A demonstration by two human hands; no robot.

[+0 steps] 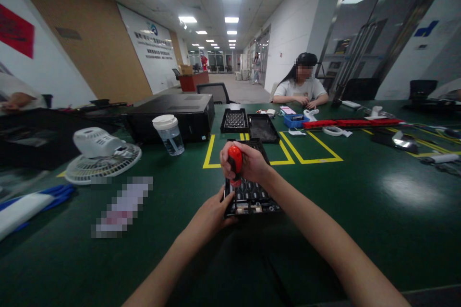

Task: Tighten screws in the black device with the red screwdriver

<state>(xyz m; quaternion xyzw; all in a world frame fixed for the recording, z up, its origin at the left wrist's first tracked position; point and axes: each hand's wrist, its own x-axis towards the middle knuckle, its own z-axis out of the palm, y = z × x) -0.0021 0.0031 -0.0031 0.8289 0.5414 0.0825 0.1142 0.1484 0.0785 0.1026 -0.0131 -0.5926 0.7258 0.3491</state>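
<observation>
Red screwdriver (235,159) upright over one black case (252,212)

Right grip (248,159) is clamped on the handle, shaft pointing down at the case's near-left corner. Left grip (212,213) touches that corner; whether it clamps, I cannot tell. Farther out on the tabletop (173,192): two black trays (234,130), one with rows of round shapes; one blue bin (296,124) holding something dark; one lidded cup (173,141) of clear liquid.

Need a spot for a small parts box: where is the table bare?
The widest bare patch of table lies right of the right arm, nearer than the yellow tape. A smaller one lies between the cup and the left arm. It is crowded around the fan, black case and red strip.
</observation>
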